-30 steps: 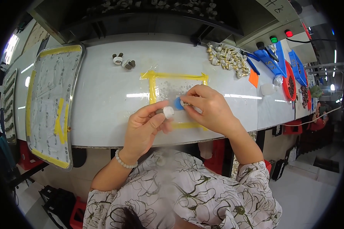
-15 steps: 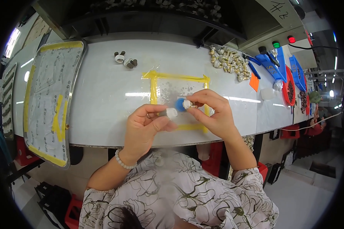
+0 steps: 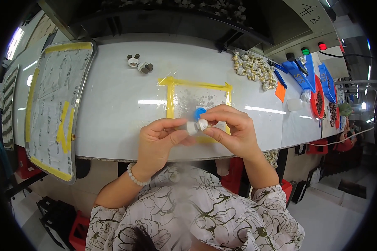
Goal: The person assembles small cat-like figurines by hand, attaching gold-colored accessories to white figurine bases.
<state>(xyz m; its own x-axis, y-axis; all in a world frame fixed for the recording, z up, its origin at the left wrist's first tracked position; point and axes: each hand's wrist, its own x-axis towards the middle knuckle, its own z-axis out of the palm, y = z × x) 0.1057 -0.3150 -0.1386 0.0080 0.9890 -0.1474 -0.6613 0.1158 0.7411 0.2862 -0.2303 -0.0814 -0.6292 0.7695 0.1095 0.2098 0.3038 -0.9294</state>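
Over the near part of a yellow-taped rectangle [image 3: 170,104] on the white tabletop, my hands meet. My left hand [image 3: 157,138] pinches a short white cylindrical part [image 3: 191,128] between thumb and fingers; its back end is hidden by them. With thumb and fingertips, my right hand [image 3: 236,129] grips a small white knob-like part [image 3: 202,124]. The two parts are end to end and look to be touching; whether they are joined I cannot tell. Just beyond them sits a small round blue dish or cap [image 3: 200,112], partly covered by my right fingers.
Two white parts with dark prongs [image 3: 145,67] lie at the back left. A heap of white-and-brass pieces [image 3: 255,71] is at the back right, beside blue-handled pliers [image 3: 279,77] and an orange card [image 3: 280,92]. Left stands a large metal-rimmed tray [image 3: 77,108]; right, a red basin [image 3: 318,106].
My hands have come together, bringing the two white parts end to end. The right-hand part has shifted down, away from the blue dish or cap, showing more of it.
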